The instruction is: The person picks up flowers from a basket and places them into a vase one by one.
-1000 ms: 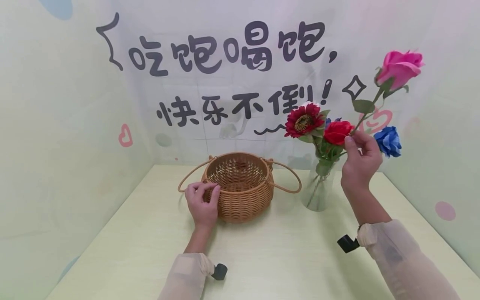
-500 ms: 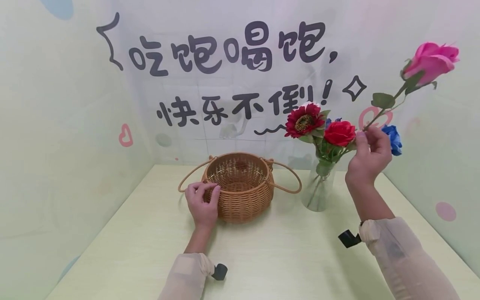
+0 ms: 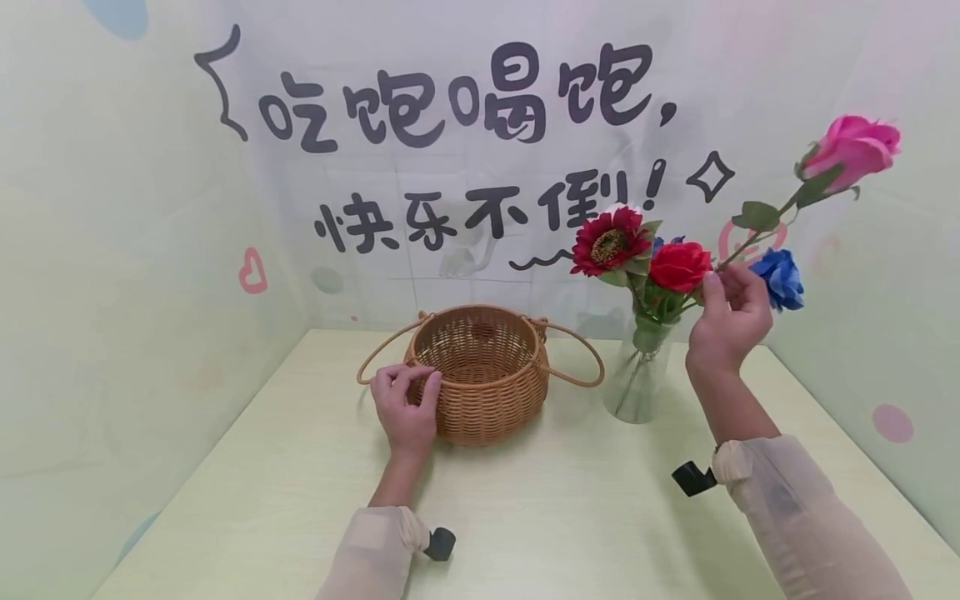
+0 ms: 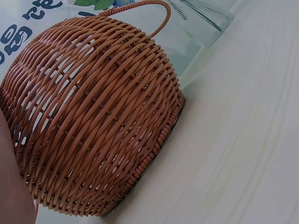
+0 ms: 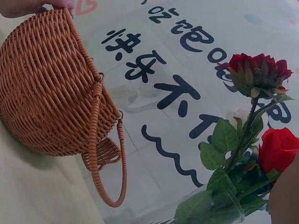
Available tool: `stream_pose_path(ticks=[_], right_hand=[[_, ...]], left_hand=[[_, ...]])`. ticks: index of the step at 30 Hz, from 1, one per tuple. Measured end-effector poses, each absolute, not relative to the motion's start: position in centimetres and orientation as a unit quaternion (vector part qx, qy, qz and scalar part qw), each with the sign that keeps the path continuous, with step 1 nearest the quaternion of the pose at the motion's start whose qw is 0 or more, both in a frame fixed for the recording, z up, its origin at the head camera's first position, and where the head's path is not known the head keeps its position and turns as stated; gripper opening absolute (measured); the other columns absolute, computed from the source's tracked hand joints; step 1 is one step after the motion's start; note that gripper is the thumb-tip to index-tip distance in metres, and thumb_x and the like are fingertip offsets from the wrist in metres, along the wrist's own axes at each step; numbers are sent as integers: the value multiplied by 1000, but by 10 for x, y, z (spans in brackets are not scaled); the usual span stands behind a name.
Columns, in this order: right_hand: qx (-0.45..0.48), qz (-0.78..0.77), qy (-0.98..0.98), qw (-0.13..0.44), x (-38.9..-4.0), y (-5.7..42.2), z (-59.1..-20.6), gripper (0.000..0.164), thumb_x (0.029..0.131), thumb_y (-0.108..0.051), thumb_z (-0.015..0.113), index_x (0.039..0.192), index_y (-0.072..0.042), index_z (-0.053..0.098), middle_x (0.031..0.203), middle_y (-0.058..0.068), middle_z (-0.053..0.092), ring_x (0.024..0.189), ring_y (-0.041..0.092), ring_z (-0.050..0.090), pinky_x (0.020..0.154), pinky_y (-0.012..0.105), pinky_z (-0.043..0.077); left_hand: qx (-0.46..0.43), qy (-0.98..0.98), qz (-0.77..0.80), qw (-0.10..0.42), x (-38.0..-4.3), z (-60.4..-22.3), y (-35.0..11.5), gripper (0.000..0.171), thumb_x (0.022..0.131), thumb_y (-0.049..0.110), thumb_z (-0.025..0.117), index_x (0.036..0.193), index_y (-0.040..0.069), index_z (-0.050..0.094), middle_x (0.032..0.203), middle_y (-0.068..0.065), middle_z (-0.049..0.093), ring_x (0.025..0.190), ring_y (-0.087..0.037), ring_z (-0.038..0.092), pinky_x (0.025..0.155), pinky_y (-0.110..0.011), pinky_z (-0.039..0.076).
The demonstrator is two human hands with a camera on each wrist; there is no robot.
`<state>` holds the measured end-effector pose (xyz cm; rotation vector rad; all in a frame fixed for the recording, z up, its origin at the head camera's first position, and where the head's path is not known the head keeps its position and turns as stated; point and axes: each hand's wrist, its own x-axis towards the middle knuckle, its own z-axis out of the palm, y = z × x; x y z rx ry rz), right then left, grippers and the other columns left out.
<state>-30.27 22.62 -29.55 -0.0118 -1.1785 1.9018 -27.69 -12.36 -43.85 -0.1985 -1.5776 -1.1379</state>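
Note:
My left hand (image 3: 405,417) grips the front left rim of a brown wicker basket (image 3: 491,412), its thumb outside the weave. The basket is upright, with its two handles folded out to the sides. In the left wrist view the woven wall of the basket (image 4: 107,107) fills much of the picture. To the right, my right hand (image 3: 727,321) pinches the stem of a pink rose (image 3: 851,154) between thumb and fingers, beside the flowers in a clear glass vase (image 3: 637,400). The pink bloom leans up and right. The lower end of its stem is hidden.
In the vase stand a dark red daisy-like flower (image 3: 610,242), a red rose (image 3: 678,267) and other blooms. A blue flower (image 3: 782,279) shows just behind my right hand. The pale table (image 3: 525,525) is enclosed by printed walls at the back and sides.
My right hand moved right with the pink rose, raising its bloom, then came back slightly left and down. My left hand and the basket stay where they were.

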Motion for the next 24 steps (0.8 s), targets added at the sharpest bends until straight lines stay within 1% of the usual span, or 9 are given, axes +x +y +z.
stream_pose_path(ticks=[5, 8, 10, 15, 18, 21, 24], right_hand=[[-4, 756, -493, 430, -309, 229, -303, 23, 87, -9, 72, 110, -8, 69, 104, 7, 64, 92, 16, 59, 79, 23, 51], [-6, 752, -507, 422, -314, 231, -309, 22, 87, -7, 72, 109, -6, 69, 101, 6, 65, 88, 15, 59, 76, 22, 51], [-12, 744, -520, 420, -317, 232, -312, 21, 87, -7, 71, 108, -6, 69, 99, 6, 65, 86, 15, 59, 75, 21, 51], [-38, 709, -561, 425, -323, 233, -324, 16, 87, -12, 73, 103, -10, 71, 92, 0, 66, 83, 12, 58, 72, 20, 48], [-48, 686, -582, 433, -323, 231, -330, 13, 86, -12, 73, 99, -10, 71, 86, -4, 65, 80, 9, 57, 69, 20, 45], [-50, 672, -594, 438, -324, 229, -336, 11, 87, -10, 71, 98, -7, 71, 82, -7, 63, 78, 8, 57, 69, 20, 44], [-47, 662, -604, 442, -327, 229, -344, 12, 87, -9, 70, 98, -4, 70, 80, -9, 62, 78, 7, 57, 69, 21, 43]], left_hand=[[-92, -657, -489, 567, -264, -424, -115, 8, 76, -5, 74, 81, -3, 69, 90, -25, 49, 96, -40, 42, 87, -36, 30], [-92, -653, -492, 569, -255, -415, -111, 9, 75, -8, 73, 80, -6, 67, 89, -27, 48, 94, -41, 42, 87, -35, 30], [-91, -654, -491, 568, -256, -417, -112, 8, 75, -7, 74, 80, -4, 68, 89, -26, 49, 95, -39, 42, 87, -36, 30], [-86, -663, -482, 566, -275, -437, -123, 6, 79, 6, 77, 83, 5, 72, 92, -17, 51, 99, -28, 44, 87, -37, 31], [-88, -666, -482, 563, -279, -442, -126, 6, 80, 11, 76, 84, 8, 72, 93, -13, 52, 100, -24, 44, 88, -37, 32], [-89, -668, -482, 560, -278, -441, -125, 6, 81, 11, 76, 84, 8, 72, 93, -14, 51, 100, -26, 44, 88, -37, 32], [-88, -666, -482, 563, -274, -436, -122, 6, 79, 5, 76, 83, 3, 71, 92, -18, 51, 98, -32, 43, 87, -37, 31]])
